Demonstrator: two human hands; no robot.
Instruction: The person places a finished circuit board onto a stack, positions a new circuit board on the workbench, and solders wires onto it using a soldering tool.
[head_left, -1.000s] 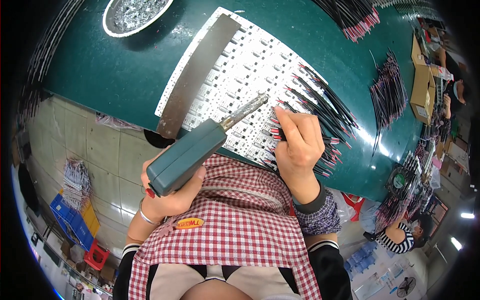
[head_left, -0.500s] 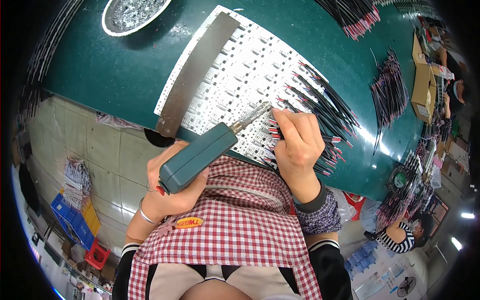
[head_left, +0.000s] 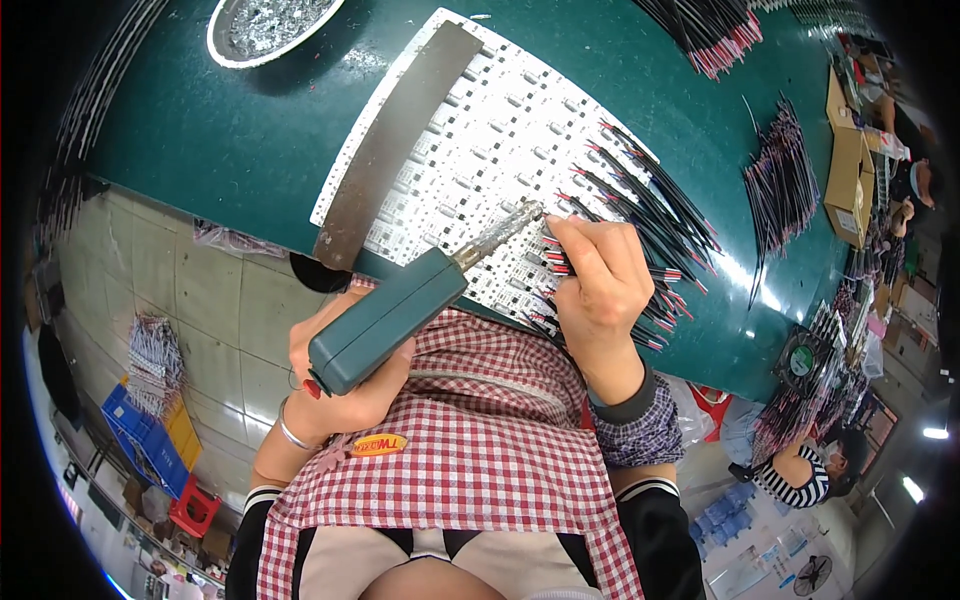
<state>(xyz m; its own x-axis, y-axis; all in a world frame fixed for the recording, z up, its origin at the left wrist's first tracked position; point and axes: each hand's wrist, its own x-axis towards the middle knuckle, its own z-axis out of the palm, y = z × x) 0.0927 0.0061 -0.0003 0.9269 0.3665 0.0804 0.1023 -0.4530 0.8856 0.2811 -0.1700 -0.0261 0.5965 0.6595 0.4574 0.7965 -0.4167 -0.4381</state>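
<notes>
My left hand (head_left: 352, 408) is wrapped round the dark green body of a soldering gun (head_left: 388, 318). Its metal tip reaches up and right over a white circuit board panel (head_left: 505, 125) dotted with small components. Beside that tip, my right hand (head_left: 606, 285) pinches finger and thumb together over the board's right part; a wire end seems to be between them, mostly hidden by the fingers. Several short black wires (head_left: 655, 200) with red ends lie along the board's right side. A flat brown bar (head_left: 398, 145) rests across the board's left part.
A white bowl of metal scraps (head_left: 270, 28) stands at the table's (head_left: 220, 130) far left. Wire bundles (head_left: 782, 185) lie to the right, by an open cardboard box (head_left: 848, 185). Another person in a striped top (head_left: 800, 478) is at the lower right.
The soldering gun has shifted slightly to the left and down, its tip staying near the right fingertips. The right hand has hardly moved.
</notes>
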